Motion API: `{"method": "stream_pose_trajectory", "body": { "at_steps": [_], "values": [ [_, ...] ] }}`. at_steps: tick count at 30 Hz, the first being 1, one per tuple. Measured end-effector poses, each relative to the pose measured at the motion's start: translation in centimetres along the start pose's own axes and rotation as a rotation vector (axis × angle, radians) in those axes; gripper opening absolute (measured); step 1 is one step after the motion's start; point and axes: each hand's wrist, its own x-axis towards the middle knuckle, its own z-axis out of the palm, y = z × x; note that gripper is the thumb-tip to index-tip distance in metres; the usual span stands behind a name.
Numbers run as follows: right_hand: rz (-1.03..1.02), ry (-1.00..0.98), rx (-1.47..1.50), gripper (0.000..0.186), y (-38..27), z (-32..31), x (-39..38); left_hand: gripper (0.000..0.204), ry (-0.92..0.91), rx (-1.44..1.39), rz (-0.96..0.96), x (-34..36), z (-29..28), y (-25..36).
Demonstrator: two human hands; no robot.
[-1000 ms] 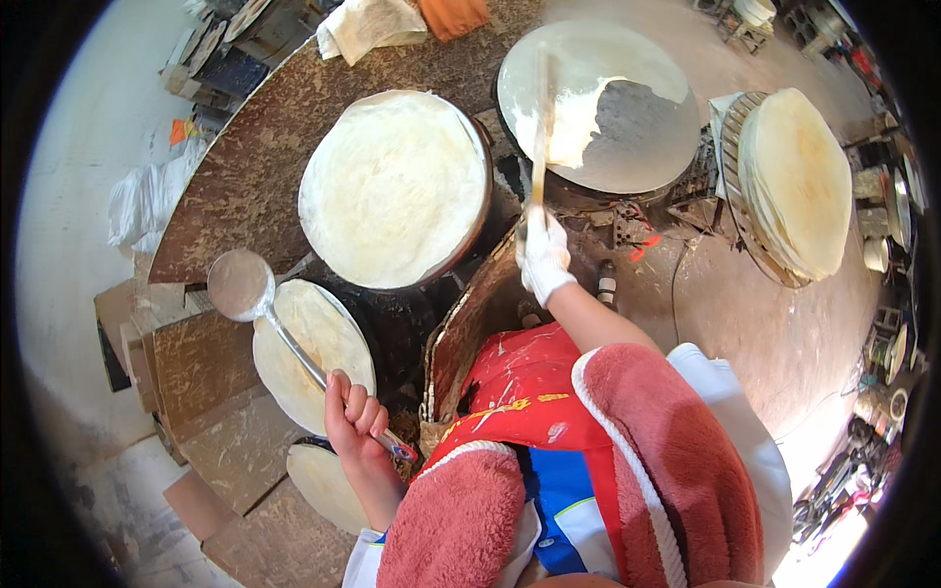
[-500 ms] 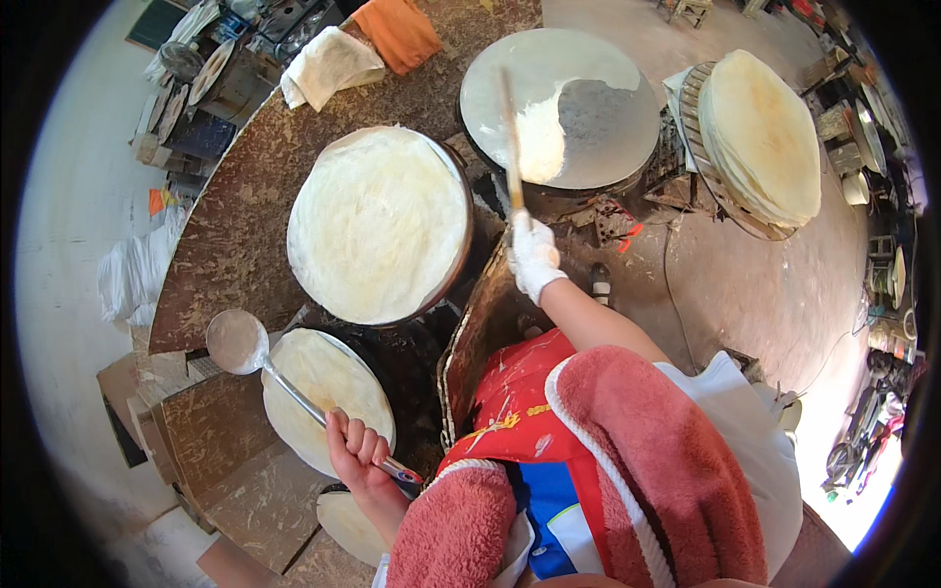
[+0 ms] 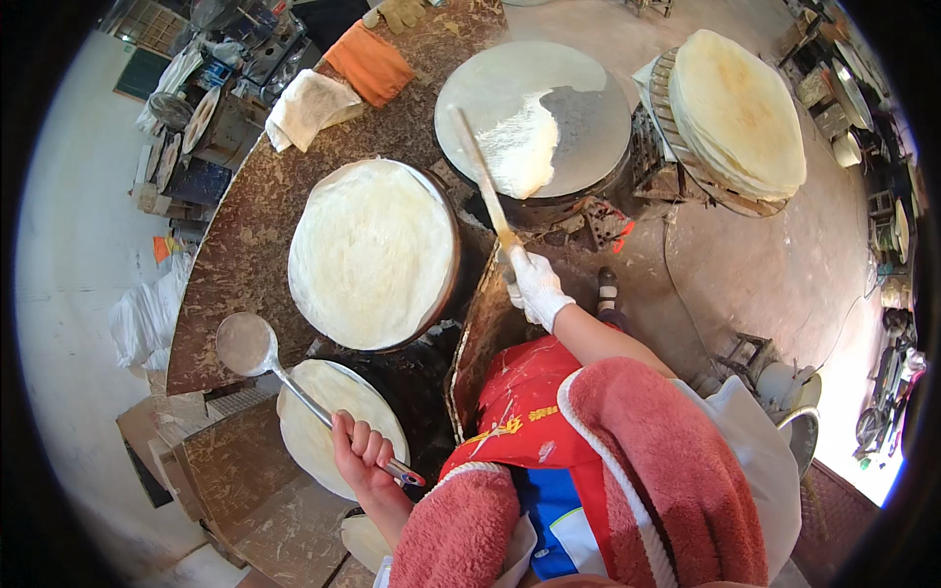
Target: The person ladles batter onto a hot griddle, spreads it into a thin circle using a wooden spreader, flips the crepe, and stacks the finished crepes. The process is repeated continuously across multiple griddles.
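My left hand [image 3: 365, 451] is closed round the handle of a metal ladle [image 3: 247, 343], whose bowl sits up and left above a pancake. A white glove covers my right hand [image 3: 537, 289], which grips a long wooden spreader [image 3: 478, 169]. The spreader's blade lies over the left side of a round griddle [image 3: 588, 162]. On that griddle is a thick white patch of batter [image 3: 524, 152], with a thin pale film around it and a darker bare area to its right. A large thin pancake [image 3: 372, 250] covers the middle griddle. Another pancake [image 3: 338, 421] lies on the griddle beneath the ladle.
A stack of thin pancakes [image 3: 735, 113] rests on a slatted round rack [image 3: 667, 108] at the far right. An orange cloth [image 3: 370, 62] and a whitish cloth [image 3: 312, 108] lie on the brown worktop [image 3: 230, 269]. A metal bucket [image 3: 799, 431] stands at the right.
The spreader's blade has swung left over the griddle, and its tip now points further left. My left hand still holds the ladle in much the same pose. The whole view has shifted slightly.
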Motion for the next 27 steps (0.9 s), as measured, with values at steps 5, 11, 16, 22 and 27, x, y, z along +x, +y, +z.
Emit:
{"method": "stream_pose_trajectory", "body": {
  "at_steps": [5,11,16,22,27],
  "values": [
    [-0.040,0.065,0.166,0.036,-0.2,-5.1,0.5,0.029,-0.071,0.048,-0.034,0.9,0.8,0.0],
    [0.020,0.121,0.280,0.037,-4.2,-8.3,0.2,0.030,-0.055,0.072,-0.057,1.2,2.3,-1.0],
    [-0.041,-0.033,-0.083,0.045,-1.4,-7.7,-1.5,0.030,-0.090,0.124,-0.054,0.8,4.3,-2.9],
    [0.073,-0.099,-0.025,0.044,-2.6,-15.7,-1.5,0.031,-0.017,0.174,-0.089,1.1,7.4,-5.8],
    [0.116,-0.081,0.022,0.041,-8.9,-18.5,1.3,0.033,-0.050,0.156,-0.122,0.8,9.8,-8.2]
  ]
}}
